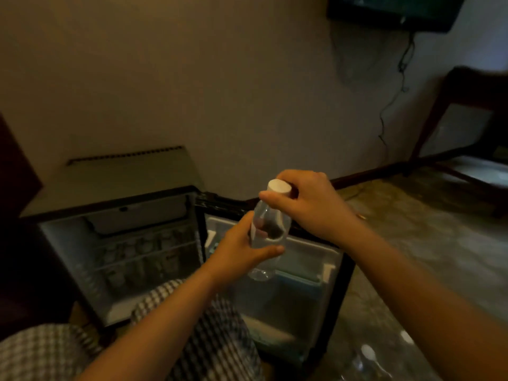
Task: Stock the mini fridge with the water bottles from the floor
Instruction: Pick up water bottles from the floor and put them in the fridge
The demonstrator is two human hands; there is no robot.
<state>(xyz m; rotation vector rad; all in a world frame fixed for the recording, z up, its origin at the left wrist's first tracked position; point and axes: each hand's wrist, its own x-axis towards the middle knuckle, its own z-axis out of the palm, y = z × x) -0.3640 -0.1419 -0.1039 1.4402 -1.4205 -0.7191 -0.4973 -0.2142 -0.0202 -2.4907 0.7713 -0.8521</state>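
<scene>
I hold a clear water bottle with a white cap upright in front of me, above the open fridge door. My left hand wraps the bottle's body from the left. My right hand grips the neck just under the cap. The mini fridge stands open at the left, and its wire shelves carry several bottles in rows. More bottles lie on the floor at the bottom right, blurred.
My checked-trousered knees are in front of the fridge. A dark wooden chair stands at the far right. A wall-mounted TV with a hanging cable is at the top right. Dark furniture borders the fridge's left side.
</scene>
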